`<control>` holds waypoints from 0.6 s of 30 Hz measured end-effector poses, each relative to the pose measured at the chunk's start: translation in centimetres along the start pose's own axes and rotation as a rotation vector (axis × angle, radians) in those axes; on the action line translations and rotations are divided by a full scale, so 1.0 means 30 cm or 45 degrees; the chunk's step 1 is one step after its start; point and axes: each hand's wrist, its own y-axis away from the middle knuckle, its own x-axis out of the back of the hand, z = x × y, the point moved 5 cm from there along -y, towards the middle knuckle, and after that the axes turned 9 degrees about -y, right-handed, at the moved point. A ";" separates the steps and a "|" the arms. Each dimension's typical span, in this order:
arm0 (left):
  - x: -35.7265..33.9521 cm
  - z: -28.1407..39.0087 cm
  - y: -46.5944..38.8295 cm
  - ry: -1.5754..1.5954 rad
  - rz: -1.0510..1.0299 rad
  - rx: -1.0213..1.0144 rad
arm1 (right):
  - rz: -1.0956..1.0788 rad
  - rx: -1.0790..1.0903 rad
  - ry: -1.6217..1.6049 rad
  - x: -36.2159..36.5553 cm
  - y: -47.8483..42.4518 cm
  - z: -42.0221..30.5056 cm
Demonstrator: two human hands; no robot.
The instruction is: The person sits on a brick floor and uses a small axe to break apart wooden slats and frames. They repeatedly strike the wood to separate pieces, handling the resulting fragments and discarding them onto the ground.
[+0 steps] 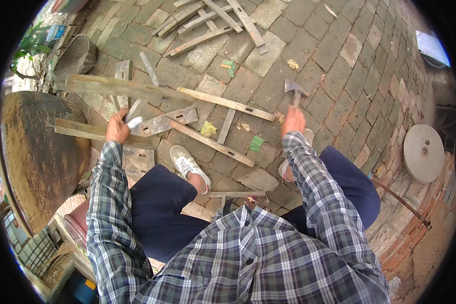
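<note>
My left hand (pixel 117 128) grips a wooden frame, with something white around one finger. The frame's upper rail (pixel 125 88) is blurred; its lower rail (pixel 79 130) passes by my hand. A narrow crosspiece (pixel 136 109) shows between the rails. In my right hand (pixel 293 121) is the short wooden handle of a hatchet (pixel 296 88), its metal head pointing away from me. Between my hands, on the bricks, lies another frame: a far rail (pixel 226 103) and a near rail (pixel 212 143) with mortise slots, linked by a crosspiece (pixel 226 126).
A slotted board (pixel 167 121) lies beyond my left shoe. Weathered slats (pixel 212 26) are heaped at the far side. A large dark vessel (pixel 41 152) stands at left, near a woven basket (pixel 76 55). A round grooved stone (pixel 423 153) is at right.
</note>
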 end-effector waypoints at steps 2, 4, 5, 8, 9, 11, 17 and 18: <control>-0.031 -0.099 0.068 -0.138 -0.004 0.012 | -0.123 0.400 -0.160 0.063 0.049 -0.220; -0.037 -0.111 0.103 -0.212 -0.058 0.026 | -0.428 0.359 -0.250 0.024 0.033 -0.315; -0.047 -0.119 0.108 -0.284 -0.072 0.016 | -0.582 0.333 -0.297 -0.002 0.029 -0.354; -0.074 -0.146 0.154 -0.511 -0.199 -0.013 | -0.736 0.285 -0.140 -0.064 0.024 -0.433; -0.084 -0.145 0.158 -0.581 -0.235 -0.016 | -0.773 0.309 -0.084 -0.080 0.013 -0.432; -0.117 -0.143 0.167 -0.721 -0.306 -0.029 | -0.840 0.352 0.028 -0.102 0.006 -0.421; -0.142 -0.198 0.182 -0.733 -0.312 0.025 | -0.877 0.358 -0.256 0.130 0.095 -0.493; -0.149 -0.198 0.180 -0.733 -0.311 0.032 | -0.829 0.389 -0.263 0.160 0.122 -0.496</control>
